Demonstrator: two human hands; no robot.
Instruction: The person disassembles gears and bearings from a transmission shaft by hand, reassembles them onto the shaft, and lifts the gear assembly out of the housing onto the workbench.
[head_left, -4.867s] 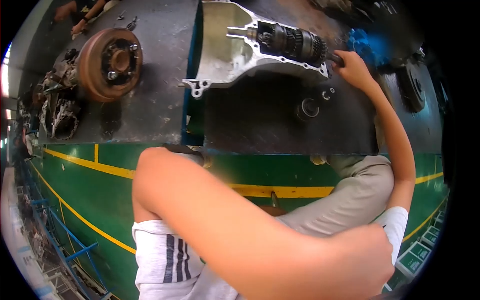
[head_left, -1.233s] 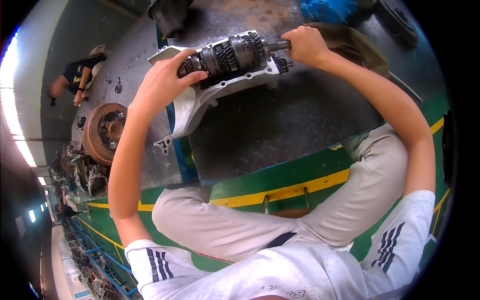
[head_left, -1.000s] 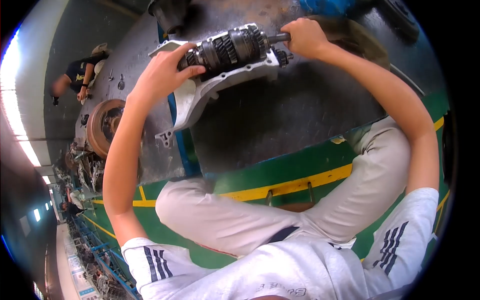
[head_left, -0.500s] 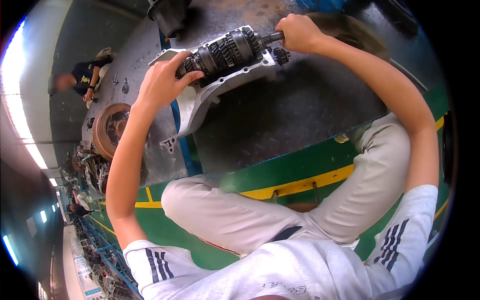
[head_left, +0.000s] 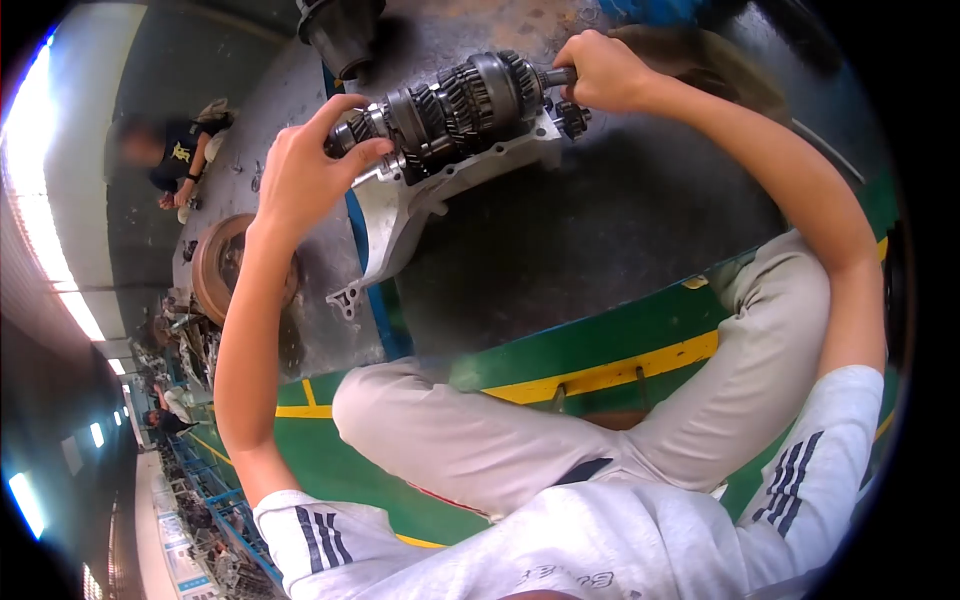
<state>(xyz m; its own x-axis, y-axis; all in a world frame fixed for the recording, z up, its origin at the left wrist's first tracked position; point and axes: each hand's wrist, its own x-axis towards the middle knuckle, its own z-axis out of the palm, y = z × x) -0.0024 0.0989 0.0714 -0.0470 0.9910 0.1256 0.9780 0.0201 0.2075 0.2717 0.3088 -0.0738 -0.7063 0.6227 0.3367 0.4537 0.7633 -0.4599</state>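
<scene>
A transmission gear shaft [head_left: 462,103], stacked with dark toothed gears, lies lengthwise above a silver half gearbox housing [head_left: 392,225] on the metal tabletop. My left hand [head_left: 305,172] grips the shaft's left end, thumb on the near side and index finger on the far side. Its other fingers are partly hidden. At the opposite end, my right hand [head_left: 603,72] is closed around the bare splined end. The shaft sits tilted and raised over the housing's rim. A smaller gear [head_left: 572,120] shows below the right hand, at the housing's right end.
A dark metal casing [head_left: 342,38] stands at the far side of the metal table [head_left: 560,230]. To the left is a rusty round drum [head_left: 212,270]. Another person [head_left: 185,155] is beyond the table's left side. My bent legs [head_left: 470,430] are below the near edge.
Both hands have lifted the gear shaft slightly from the housing. Its left end has shifted left and more gears show. The view has also moved a little.
</scene>
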